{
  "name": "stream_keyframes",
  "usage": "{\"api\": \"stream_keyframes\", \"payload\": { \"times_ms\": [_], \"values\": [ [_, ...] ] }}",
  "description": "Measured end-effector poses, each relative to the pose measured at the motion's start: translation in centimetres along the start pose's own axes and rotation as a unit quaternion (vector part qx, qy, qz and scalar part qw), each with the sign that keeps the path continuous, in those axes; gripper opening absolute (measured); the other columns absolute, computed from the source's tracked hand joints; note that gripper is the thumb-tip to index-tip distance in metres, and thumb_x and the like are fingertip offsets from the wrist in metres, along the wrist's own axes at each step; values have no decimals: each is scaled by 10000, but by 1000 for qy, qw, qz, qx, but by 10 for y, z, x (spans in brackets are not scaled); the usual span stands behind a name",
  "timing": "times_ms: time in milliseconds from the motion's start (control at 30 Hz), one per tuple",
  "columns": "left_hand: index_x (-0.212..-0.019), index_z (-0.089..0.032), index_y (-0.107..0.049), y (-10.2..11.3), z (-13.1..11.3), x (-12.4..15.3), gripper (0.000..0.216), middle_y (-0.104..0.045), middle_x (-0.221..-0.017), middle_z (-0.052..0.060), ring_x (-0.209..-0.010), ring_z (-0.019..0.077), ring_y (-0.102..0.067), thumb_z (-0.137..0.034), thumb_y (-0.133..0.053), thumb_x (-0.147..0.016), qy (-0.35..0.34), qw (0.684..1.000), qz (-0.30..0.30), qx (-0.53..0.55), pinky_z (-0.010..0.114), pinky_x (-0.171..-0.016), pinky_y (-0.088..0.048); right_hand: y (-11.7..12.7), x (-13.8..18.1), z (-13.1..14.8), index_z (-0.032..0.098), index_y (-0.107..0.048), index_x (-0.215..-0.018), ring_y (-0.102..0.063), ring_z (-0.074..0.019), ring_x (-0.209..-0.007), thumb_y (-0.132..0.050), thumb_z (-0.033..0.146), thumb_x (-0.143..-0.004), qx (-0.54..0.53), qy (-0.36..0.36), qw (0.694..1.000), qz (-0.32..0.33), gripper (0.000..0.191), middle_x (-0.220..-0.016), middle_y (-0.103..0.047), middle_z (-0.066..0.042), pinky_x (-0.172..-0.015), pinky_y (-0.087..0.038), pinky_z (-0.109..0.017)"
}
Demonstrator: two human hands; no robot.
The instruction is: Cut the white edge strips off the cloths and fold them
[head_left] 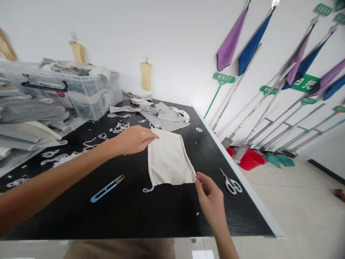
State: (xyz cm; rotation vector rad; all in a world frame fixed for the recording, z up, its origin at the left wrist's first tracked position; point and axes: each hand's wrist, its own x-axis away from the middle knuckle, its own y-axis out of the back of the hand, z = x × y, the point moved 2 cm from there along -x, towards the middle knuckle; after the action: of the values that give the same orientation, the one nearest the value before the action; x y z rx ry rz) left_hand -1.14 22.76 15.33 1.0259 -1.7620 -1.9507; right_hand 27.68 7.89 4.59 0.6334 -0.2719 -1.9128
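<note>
A cream cloth piece [169, 158] lies flat on the black table [140, 212], a loose thread trailing from its near left corner. My left hand [134, 139] reaches across and pinches the cloth's far left corner. My right hand [210, 196] pinches the near right corner, fingers pressed together on the edge. Blue thread snips [107, 188] lie to the left of the cloth. White-handled scissors [231, 182] lie just right of my right hand, near the table's edge.
Grey and cream fabric pieces [161, 115] are heaped at the table's far end, with thread scraps [88, 144] scattered left. Clear plastic bins [88, 93] and stacked fabric [24, 126] fill the left side. Mops lean on the right wall above a red basin [250, 160].
</note>
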Motion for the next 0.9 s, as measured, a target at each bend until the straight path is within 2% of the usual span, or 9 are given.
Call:
{"api": "stream_keyframes", "payload": {
  "times_ms": [100, 200, 300, 367, 433, 567, 667, 767, 900],
  "values": [
    [-1192, -339, -656, -1, -9, 43, 419, -695, -1169, -15, -1039, 238, -647, -399, -312, -960, 63, 998, 13, -6, 367, -940, -456, -34, 31, 28, 195, -696, -991, -677, -210, -724, -582, 364, -865, -8, 11, 999, 47, 240, -831, -721, -68, -661, -549, -326],
    [-1189, -311, -660, -16, 4, 96, 449, -698, -1170, 13, -1069, 275, -643, -466, -325, -934, 166, 984, 65, -26, 420, -954, -468, -72, 52, 44, 215, -717, -886, -637, -214, -609, -605, 397, -846, 65, 15, 994, 84, 218, -669, -678, -40, -578, -497, -324],
    [-1167, -222, -686, -40, 14, 153, 505, -703, -1132, 102, -1064, 328, -636, -493, -358, -894, 249, 956, 141, -69, 463, -923, -484, -104, 61, 51, 231, -714, -810, -632, -251, -620, -641, 464, -808, 197, 26, 977, 75, 244, -690, -672, -69, -541, -439, -339],
    [-1116, -222, -708, -56, 9, 183, 519, -700, -1074, 121, -1032, 335, -631, -529, -356, -892, 264, 949, 151, -83, 464, -898, -487, -120, 61, 54, 235, -701, -774, -631, -257, -626, -660, 504, -785, 236, 24, 969, 71, 273, -738, -677, -90, -522, -403, -333],
    [-1104, -208, -708, -68, -3, 201, 529, -676, -1059, 129, -994, 327, -622, -551, -363, -896, 283, 945, 138, -92, 446, -856, -492, -132, 60, 56, 225, -692, -806, -641, -254, -662, -661, 505, -787, 251, 9, 965, 70, 282, -796, -682, -96, -529, -384, -318],
    [-1216, -122, -637, -80, -30, 209, 502, -610, -1073, 140, -979, 300, -580, -462, -391, -941, 327, 932, 83, -131, 402, -793, -480, -143, 57, 55, 198, -663, -951, -661, -234, -757, -574, 367, -880, 312, -23, 948, 64, 204, -939, -679, -87, -555, -352, -289],
    [-1220, -91, -625, -85, -38, 205, 458, -579, -1042, 139, -957, 280, -559, -393, -390, -967, 331, 930, 55, -147, 375, -771, -469, -144, 55, 51, 209, -660, -910, -652, -201, -733, -512, 266, -914, 324, -28, 943, 63, 159, -925, -674, -67, -559, -333, -277],
    [-1203, -66, -633, -91, -37, 203, 410, -565, -1007, 137, -939, 268, -549, -317, -404, -975, 312, 938, 43, -144, 369, -786, -465, -142, 55, 46, 221, -667, -842, -640, -187, -724, -488, 210, -912, 293, -21, 955, 54, 192, -892, -671, -50, -575, -345, -275],
    [-1204, -56, -637, -98, -33, 202, 367, -557, -972, 133, -891, 256, -543, -212, -399, -972, 273, 950, 52, -143, 378, -778, -473, -134, 56, 43, 213, -675, -815, -617, -173, -708, -506, 203, -893, 186, 6, 981, 46, 187, -854, -670, -42, -651, -408, -272]
  ]
}}
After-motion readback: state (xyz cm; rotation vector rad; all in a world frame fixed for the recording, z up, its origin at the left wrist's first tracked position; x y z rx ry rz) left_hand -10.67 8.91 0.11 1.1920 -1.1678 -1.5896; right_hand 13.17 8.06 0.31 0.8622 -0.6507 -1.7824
